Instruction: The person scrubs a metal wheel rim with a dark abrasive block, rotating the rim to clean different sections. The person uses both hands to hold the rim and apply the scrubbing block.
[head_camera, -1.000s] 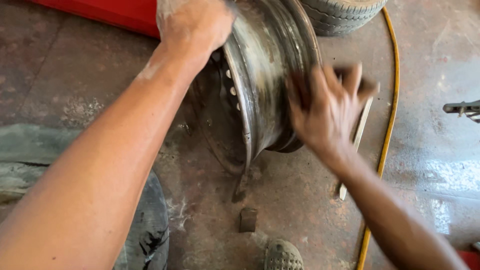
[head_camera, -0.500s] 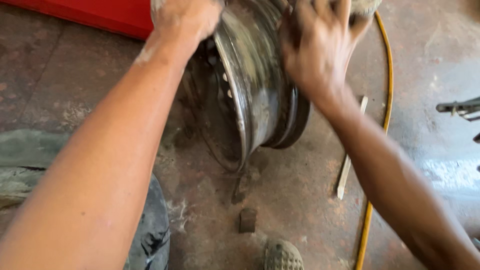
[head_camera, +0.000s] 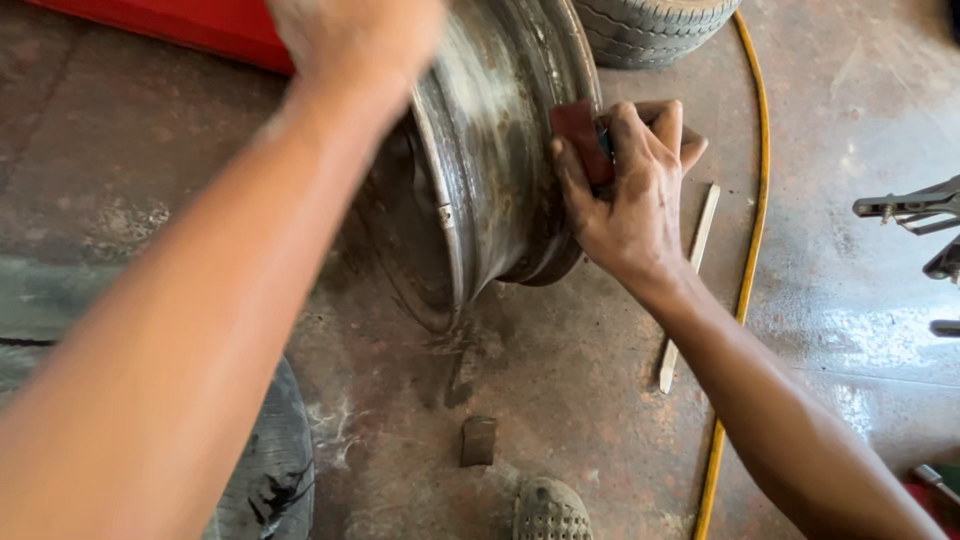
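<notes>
A bare metal wheel rim (head_camera: 500, 170) stands upright on the stained concrete floor. My left hand (head_camera: 355, 40) rests on top of the rim and steadies it; its fingers are blurred and partly out of frame. My right hand (head_camera: 625, 195) presses a small reddish-brown piece of sandpaper (head_camera: 580, 140) against the rim's outer edge on the right side, fingers closed around it.
A yellow hose (head_camera: 745, 270) runs down the floor on the right beside a thin wooden stick (head_camera: 690, 285). A tyre (head_camera: 655, 25) lies behind the rim, another dark tyre (head_camera: 270, 460) at lower left. A small block (head_camera: 478, 440) and my shoe (head_camera: 550, 510) are below. Metal tool (head_camera: 915, 205) at right edge.
My right hand has come down from the top of the rim to its right edge, now clearly gripping the sandpaper. My left hand stayed on top.
</notes>
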